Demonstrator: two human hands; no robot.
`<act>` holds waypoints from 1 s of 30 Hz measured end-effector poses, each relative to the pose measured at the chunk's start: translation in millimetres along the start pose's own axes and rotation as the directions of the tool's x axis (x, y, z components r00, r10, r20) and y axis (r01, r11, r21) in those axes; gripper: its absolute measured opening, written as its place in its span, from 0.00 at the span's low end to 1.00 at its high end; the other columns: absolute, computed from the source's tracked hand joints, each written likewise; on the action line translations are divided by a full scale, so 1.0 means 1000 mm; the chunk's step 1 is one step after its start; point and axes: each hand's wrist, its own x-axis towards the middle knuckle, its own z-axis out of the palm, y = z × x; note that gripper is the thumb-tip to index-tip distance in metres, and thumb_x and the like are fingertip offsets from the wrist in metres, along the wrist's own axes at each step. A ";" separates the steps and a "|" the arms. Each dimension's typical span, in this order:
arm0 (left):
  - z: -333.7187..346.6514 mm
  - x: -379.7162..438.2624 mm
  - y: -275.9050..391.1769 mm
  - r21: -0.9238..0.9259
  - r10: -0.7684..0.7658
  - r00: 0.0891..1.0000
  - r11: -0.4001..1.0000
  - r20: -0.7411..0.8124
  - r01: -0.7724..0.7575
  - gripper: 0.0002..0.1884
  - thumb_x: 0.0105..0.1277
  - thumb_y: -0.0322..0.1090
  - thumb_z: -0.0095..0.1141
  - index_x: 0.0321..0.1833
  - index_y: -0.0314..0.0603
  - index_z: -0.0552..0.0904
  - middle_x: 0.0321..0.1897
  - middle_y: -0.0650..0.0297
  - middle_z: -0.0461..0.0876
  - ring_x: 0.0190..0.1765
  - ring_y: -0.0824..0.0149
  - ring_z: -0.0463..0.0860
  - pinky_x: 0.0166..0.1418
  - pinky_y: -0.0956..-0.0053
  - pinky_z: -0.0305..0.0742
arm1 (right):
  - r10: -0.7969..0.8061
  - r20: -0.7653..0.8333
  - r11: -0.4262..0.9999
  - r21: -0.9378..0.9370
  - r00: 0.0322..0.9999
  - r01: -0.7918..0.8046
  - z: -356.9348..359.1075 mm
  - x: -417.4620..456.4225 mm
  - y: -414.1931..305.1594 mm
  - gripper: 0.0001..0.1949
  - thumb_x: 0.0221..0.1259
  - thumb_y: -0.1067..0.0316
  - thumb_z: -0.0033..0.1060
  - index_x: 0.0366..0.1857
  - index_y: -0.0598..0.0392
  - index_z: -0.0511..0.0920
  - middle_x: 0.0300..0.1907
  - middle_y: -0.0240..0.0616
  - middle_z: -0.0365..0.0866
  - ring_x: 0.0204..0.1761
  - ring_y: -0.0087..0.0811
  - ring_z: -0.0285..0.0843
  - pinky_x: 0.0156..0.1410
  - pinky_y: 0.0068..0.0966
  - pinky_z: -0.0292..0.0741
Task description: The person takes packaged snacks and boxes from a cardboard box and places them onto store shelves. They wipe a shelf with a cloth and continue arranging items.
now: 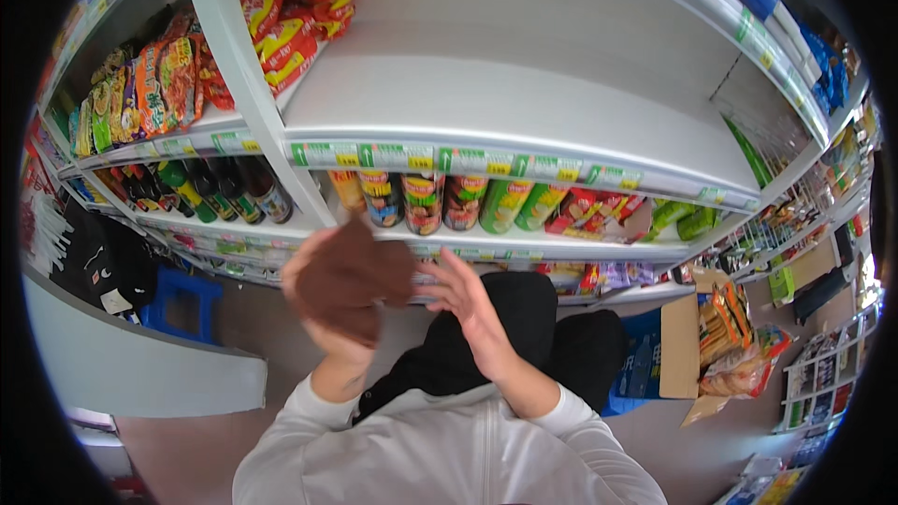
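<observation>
A brown cloth (344, 280) lies bunched over my left hand (316, 322), which holds it in front of the shelf unit; most of the fingers are hidden behind the fabric. My right hand (466, 305) is just to the right, its fingers apart and their tips close to the cloth's right edge; whether they touch is not clear. Beyond both hands, a white shelf board (526, 98) shows a bare surface, with red and yellow snack packets (287, 42) at its left end. Chip canisters (423, 203) stand upright on the shelf below.
A cardboard box (679, 347) with packaged food stands on the floor at right. At left are a blue plastic stool (184, 303) and a grey counter (154, 358) with a curved edge. Dark sauce bottles (231, 189) fill part of the lower left shelf. Wire racks are at far right.
</observation>
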 end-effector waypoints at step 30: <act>0.067 0.004 0.067 -0.692 -0.242 0.888 0.558 0.391 0.457 0.23 0.78 0.38 0.47 0.71 0.40 0.64 0.66 0.56 0.72 0.67 0.59 0.74 0.69 0.60 0.71 | -0.625 -0.348 0.646 -0.733 0.699 0.212 -0.057 -0.017 -0.065 0.35 0.57 0.71 0.69 0.70 0.59 0.65 0.39 0.35 0.86 0.42 0.25 0.80 0.48 0.23 0.73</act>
